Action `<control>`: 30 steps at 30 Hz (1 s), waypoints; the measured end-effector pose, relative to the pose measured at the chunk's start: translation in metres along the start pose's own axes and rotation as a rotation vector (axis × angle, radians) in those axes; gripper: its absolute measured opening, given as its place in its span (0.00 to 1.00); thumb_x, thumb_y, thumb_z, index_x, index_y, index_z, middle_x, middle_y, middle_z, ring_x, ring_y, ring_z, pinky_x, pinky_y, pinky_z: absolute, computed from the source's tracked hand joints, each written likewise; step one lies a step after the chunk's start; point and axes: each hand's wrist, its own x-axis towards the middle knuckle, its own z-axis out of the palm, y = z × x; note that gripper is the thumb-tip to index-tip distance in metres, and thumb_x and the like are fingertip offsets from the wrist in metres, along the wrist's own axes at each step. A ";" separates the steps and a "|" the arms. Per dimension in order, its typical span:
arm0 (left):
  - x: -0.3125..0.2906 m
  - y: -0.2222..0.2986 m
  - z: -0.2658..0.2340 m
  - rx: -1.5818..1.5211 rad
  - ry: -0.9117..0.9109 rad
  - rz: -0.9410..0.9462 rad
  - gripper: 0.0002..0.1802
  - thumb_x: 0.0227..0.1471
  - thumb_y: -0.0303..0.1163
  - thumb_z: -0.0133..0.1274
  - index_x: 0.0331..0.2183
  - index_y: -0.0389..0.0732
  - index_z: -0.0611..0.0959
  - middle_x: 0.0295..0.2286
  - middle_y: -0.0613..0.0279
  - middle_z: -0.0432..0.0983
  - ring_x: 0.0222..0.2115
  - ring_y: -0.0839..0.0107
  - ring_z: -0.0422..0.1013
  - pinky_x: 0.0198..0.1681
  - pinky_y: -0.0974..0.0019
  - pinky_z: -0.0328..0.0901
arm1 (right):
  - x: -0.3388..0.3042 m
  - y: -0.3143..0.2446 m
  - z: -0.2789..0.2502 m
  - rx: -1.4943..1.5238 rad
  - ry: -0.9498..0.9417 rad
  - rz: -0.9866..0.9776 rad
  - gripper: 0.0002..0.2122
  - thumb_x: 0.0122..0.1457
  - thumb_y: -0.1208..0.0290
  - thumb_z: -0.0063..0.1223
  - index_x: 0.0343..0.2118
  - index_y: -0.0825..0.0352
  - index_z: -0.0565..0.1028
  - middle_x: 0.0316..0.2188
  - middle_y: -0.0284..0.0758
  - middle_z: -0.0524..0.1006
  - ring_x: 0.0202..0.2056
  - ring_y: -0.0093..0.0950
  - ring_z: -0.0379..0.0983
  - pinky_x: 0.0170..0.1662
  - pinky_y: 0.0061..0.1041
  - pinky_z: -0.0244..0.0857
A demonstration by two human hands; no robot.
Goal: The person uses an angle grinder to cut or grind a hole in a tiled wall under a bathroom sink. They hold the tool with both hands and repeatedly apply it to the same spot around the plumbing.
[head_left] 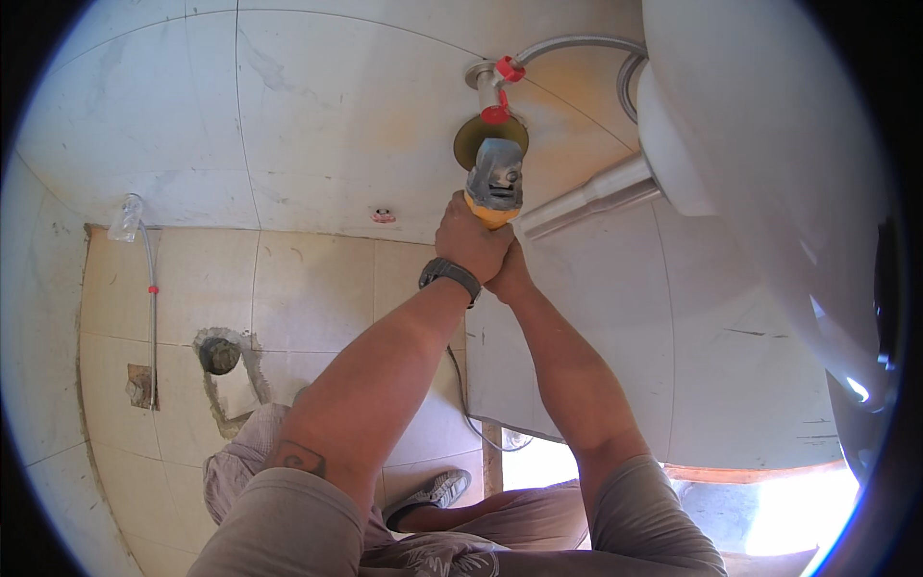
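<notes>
Yellow-and-grey angle grinder [496, 179]: left grip [469, 238] clenched round body, right grip [513, 273] clasping behind, partly hidden.

- No text, label, number or sign is reading clearly.
- Small dark marks [817, 432] are sitting near the pale tile's [735, 370] lower right corner, illegible.
</notes>
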 end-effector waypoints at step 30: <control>0.003 -0.001 -0.001 0.037 0.003 0.023 0.34 0.43 0.40 0.68 0.48 0.35 0.71 0.43 0.44 0.77 0.45 0.43 0.77 0.50 0.47 0.73 | -0.001 -0.010 0.004 0.105 0.003 0.047 0.34 0.51 0.70 0.75 0.58 0.68 0.66 0.56 0.35 0.74 0.55 0.25 0.72 0.55 0.28 0.70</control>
